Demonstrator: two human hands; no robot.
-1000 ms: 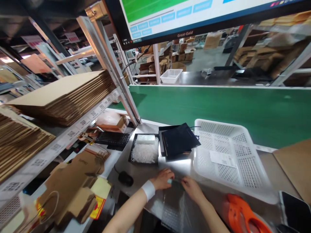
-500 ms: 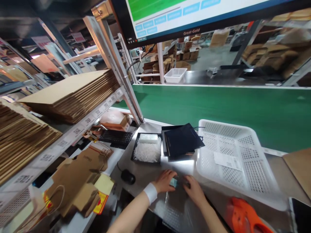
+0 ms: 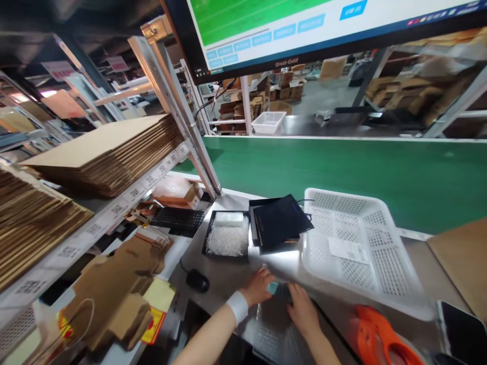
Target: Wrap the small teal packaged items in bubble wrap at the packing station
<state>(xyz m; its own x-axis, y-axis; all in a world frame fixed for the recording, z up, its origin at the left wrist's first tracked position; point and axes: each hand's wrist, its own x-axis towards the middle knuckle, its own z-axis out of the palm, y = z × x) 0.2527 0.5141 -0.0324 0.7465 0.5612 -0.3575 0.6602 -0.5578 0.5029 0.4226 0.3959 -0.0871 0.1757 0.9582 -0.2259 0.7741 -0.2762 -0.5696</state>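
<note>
My left hand [image 3: 258, 285], with a white band [image 3: 238, 307] at the wrist, is closed on a small pale teal box [image 3: 273, 288]. Close by on the right, my right hand [image 3: 303, 308] has its fingers curled at a dark grey thing [image 3: 282, 292] that meets the box. That dark thing is too blurred to name. Below the hands lies clear, textured plastic [image 3: 270, 329]. Beyond them stands an open black box [image 3: 227, 234] with white shredded filler and a pale packet [image 3: 229, 219] in it. A dark blue pouch [image 3: 281, 220] rests on a black tray or lid beside it.
A white perforated basket [image 3: 353, 248] sits at the right, with an orange tape dispenser [image 3: 380, 337] and a phone-like black slab [image 3: 462, 329] nearer. A mouse [image 3: 197, 280] and keyboard [image 3: 178, 219] are left. Behind runs a green conveyor [image 3: 342, 162]; a monitor [image 3: 289, 35] hangs above.
My right hand has come closer to my left, and the dark grey thing now meets the teal box. The whole view has shifted slightly.
</note>
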